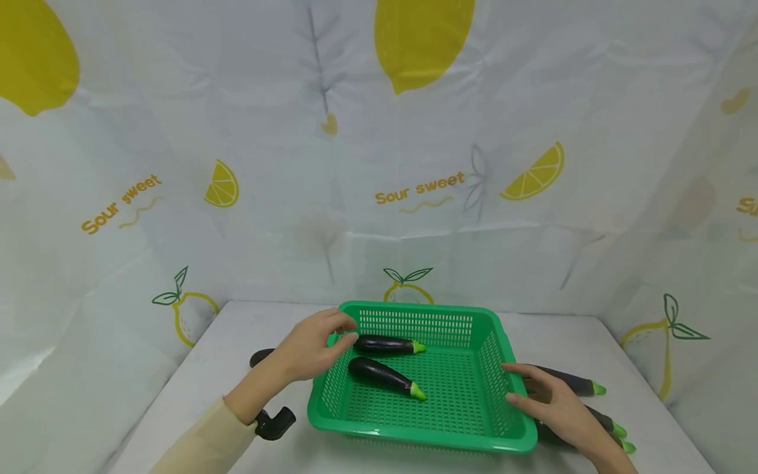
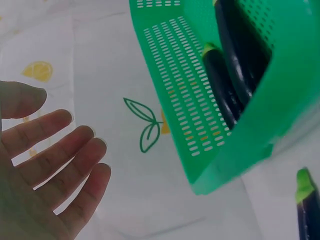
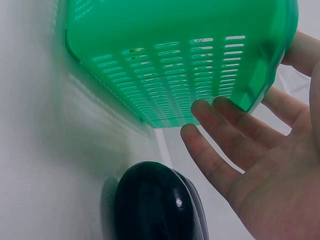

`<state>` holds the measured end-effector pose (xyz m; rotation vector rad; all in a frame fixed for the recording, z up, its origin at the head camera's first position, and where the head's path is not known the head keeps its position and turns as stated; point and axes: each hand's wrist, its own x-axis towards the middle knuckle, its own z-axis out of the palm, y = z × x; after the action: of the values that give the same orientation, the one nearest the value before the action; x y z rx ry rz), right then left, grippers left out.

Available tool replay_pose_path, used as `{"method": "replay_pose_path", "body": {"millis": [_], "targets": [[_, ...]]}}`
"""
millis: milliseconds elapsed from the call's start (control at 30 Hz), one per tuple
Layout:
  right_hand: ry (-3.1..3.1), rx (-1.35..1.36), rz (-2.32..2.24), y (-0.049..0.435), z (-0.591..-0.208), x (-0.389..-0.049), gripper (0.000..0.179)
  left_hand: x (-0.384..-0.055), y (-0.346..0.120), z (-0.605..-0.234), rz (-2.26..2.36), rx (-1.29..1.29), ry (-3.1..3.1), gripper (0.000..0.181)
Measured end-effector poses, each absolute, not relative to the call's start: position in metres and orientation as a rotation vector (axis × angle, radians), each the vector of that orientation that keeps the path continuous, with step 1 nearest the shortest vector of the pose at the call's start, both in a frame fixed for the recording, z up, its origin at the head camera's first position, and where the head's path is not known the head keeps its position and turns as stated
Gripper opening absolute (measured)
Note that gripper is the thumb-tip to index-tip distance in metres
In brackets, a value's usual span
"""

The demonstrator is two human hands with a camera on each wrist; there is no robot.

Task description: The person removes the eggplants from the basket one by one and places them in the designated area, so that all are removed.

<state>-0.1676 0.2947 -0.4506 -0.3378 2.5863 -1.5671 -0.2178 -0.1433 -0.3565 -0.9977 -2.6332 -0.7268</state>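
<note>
A green slotted plastic basket point(image 1: 408, 431) stands between my hands. Two dark purple eggplants point(image 1: 381, 376) with green caps lie in its left half. My left hand point(image 1: 316, 345) is over the basket's left rim in the head view; in the left wrist view its fingers point(image 2: 65, 185) are spread, with a gap to the basket and nothing held. My right hand point(image 1: 547, 401) is at the right rim, thumb and index finger reaching over it. In the right wrist view the other fingers point(image 3: 235, 130) extend loosely along the outer wall. Close below that hand lies an eggplant point(image 3: 155, 205).
Right of the basket are several eggplants point(image 1: 571, 380), partly hidden by my right hand. Another eggplant point(image 1: 260, 356) shows behind my left forearm, beside a black curved piece point(image 1: 275, 424). A white lemon-print sheet point(image 1: 331, 197) hangs behind and at the sides of the white table point(image 1: 237, 329).
</note>
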Motion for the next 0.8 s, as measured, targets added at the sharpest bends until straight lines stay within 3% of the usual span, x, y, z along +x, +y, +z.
{"method": "replay_pose_path", "body": {"millis": [800], "targets": [[2.583,-0.325,-1.568,0.293,-0.450,-0.168,0.056,-0.252,-0.096,-0.345,-0.679,-1.248,-2.834,0.031]]}}
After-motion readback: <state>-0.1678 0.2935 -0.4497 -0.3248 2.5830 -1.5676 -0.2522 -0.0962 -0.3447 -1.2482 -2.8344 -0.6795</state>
